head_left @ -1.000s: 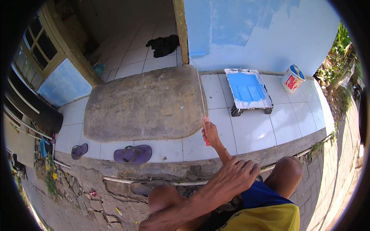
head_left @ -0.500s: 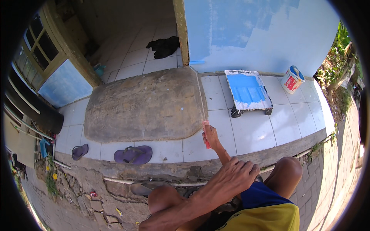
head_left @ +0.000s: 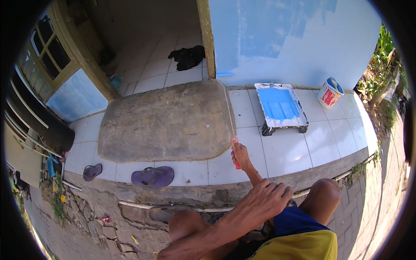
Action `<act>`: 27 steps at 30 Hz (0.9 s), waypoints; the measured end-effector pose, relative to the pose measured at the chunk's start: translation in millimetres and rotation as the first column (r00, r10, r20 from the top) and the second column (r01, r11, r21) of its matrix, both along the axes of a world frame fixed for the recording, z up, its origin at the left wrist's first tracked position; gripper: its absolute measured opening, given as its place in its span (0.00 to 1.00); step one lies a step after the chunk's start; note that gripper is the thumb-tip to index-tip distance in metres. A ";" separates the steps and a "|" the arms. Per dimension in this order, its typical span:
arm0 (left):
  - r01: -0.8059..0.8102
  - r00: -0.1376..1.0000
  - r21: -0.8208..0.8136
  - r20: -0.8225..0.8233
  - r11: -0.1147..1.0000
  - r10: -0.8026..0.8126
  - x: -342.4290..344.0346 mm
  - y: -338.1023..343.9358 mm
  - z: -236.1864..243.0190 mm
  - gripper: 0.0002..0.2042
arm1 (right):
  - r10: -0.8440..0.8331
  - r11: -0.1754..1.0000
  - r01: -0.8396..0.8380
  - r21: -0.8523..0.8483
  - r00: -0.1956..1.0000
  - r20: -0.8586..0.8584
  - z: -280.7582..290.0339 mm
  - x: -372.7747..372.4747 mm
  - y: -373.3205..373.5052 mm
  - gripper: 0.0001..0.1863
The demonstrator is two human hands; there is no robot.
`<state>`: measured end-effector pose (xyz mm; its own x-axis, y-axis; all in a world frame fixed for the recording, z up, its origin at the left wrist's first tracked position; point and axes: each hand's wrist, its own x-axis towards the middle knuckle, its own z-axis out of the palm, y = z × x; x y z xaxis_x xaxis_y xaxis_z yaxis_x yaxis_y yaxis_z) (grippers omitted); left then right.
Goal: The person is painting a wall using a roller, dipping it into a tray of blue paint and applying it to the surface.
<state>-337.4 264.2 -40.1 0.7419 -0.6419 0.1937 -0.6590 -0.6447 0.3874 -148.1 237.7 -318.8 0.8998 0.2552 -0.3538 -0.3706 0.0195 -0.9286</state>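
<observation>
My right hand (head_left: 239,154) grips the red handle (head_left: 236,162) of a long, thin pole that runs up beside the concrete patch (head_left: 164,121) to a small blue roller (head_left: 224,74) low on the light-blue wall (head_left: 286,47). My left hand (head_left: 268,195) lies over my right arm, its fingers curled down around it. Right of the pole, a paint tray (head_left: 281,106) of blue paint stands on the white tiles (head_left: 281,154), with a white-and-red bucket (head_left: 330,93) farther right.
Purple sandals (head_left: 152,176) lie on the porch's front tiles, a grey one (head_left: 164,213) below the step. A dark cloth (head_left: 186,57) lies inside the doorway. A wooden window frame (head_left: 52,50) and black cylinder (head_left: 60,136) are at left, plants (head_left: 381,65) at right.
The roller has moved down the wall toward its base, and my right hand sits a little lower. The whole view has shifted slightly down and right. My left hand keeps its pose.
</observation>
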 end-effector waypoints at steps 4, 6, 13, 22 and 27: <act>-0.018 0.968 -0.078 0.248 0.997 0.037 0.3 -0.6 -7.4 0.16 | 0.006 1.000 -0.006 0.005 1.000 0.024 8.6 -1.7 3.4 0.28; -0.008 0.968 -0.096 0.250 0.995 0.032 0.0 1.2 -6.1 0.17 | 0.007 1.000 -0.007 0.012 1.000 0.019 16.4 -3.1 7.4 0.28; 0.004 0.999 -0.092 0.053 0.996 0.001 0.8 -2.0 -8.5 0.19 | 0.006 0.999 -0.006 0.035 1.000 -0.014 38.3 -4.9 15.2 0.27; 0.007 0.994 -0.122 0.108 0.992 0.007 -3.0 4.6 -6.8 0.20 | 0.017 1.000 -0.017 0.014 1.000 0.027 60.1 -5.5 14.0 0.28; 0.007 0.994 -0.110 0.114 0.994 0.006 -4.6 6.8 -1.4 0.20 | 0.026 1.000 -0.027 0.007 0.997 0.072 72.3 -3.3 10.5 0.29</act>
<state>-342.0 271.0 -41.5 0.7109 -0.6122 0.3462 -0.7029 -0.6020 0.3787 -151.4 248.3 -246.5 0.9158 0.2818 -0.2862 -0.3032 0.0177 -0.9528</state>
